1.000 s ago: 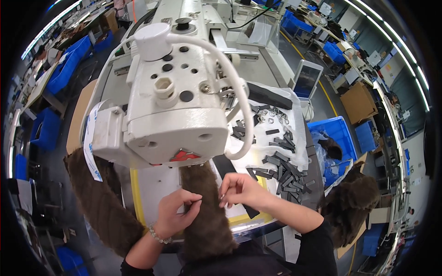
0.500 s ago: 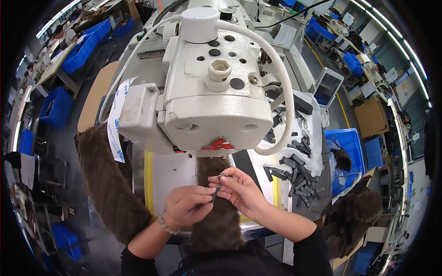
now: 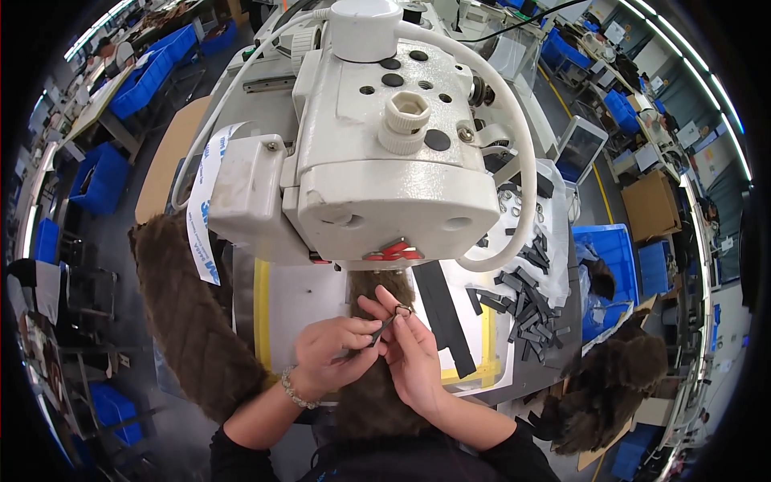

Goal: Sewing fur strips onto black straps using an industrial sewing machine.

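My left hand (image 3: 337, 353) pinches a short black strap (image 3: 382, 331) between thumb and fingers. Opposite it, my right hand (image 3: 414, 353) grips a small metal ring (image 3: 403, 310) between thumb and forefinger. Strap and ring are close together; whether the strap passes through the ring is too small to tell. Beneath both hands lies a long piece of brown fur (image 3: 373, 418), running under the head of a white sewing machine (image 3: 397, 193). A wide black strip (image 3: 446, 321) rests on the white work plate to the right of the fur.
Several cut black straps (image 3: 534, 317) are piled on the right, with metal rings (image 3: 522, 205) behind them on plastic sheeting. More brown fur hangs at the left (image 3: 193, 321) and right (image 3: 614, 394). A blue bin (image 3: 610, 249) stands at the right.
My right hand has turned more upright, bringing the ring toward the strap's end. My left hand has shifted slightly right. More of the wide black strip now shows.
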`<act>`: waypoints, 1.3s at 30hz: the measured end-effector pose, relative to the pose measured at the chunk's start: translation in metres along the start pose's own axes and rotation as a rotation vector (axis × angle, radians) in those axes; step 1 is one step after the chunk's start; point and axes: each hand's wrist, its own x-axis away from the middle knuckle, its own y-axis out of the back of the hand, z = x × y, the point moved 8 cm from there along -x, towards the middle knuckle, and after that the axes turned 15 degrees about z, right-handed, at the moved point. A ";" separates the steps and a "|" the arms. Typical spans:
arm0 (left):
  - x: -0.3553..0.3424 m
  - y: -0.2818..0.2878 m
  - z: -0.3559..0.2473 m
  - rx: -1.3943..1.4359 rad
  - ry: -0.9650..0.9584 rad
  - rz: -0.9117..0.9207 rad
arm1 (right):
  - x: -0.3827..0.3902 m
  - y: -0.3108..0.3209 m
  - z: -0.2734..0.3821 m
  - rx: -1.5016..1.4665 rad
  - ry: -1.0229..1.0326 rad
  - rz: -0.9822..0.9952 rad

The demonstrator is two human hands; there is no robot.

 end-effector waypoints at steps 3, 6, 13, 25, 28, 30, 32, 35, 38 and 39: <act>-0.001 0.003 -0.005 -0.035 -0.058 0.020 | -0.001 0.003 0.004 0.143 -0.016 0.004; -0.003 0.003 -0.010 -0.096 -0.129 0.053 | -0.001 0.006 0.006 0.255 -0.086 0.061; -0.008 -0.004 -0.021 -0.246 -0.231 0.153 | -0.002 0.007 0.009 0.528 -0.201 0.154; -0.017 0.001 -0.011 -0.214 -0.060 0.106 | 0.000 -0.001 0.011 0.606 -0.229 0.299; -0.017 0.000 -0.010 -0.173 -0.058 0.167 | 0.002 0.004 0.007 0.795 -0.357 0.306; -0.017 0.002 -0.010 -0.183 -0.053 0.178 | 0.001 0.002 0.025 0.868 -0.132 0.193; -0.017 0.003 -0.009 -0.189 -0.046 0.184 | 0.004 0.001 0.048 0.965 0.149 0.025; -0.018 0.002 -0.007 -0.143 -0.037 0.173 | 0.008 -0.018 0.063 1.253 0.363 0.150; -0.016 -0.002 -0.001 -0.115 0.012 0.213 | 0.005 -0.026 0.068 1.405 0.453 0.250; -0.015 -0.002 0.001 -0.105 0.011 0.211 | 0.003 -0.025 0.070 1.416 0.459 0.259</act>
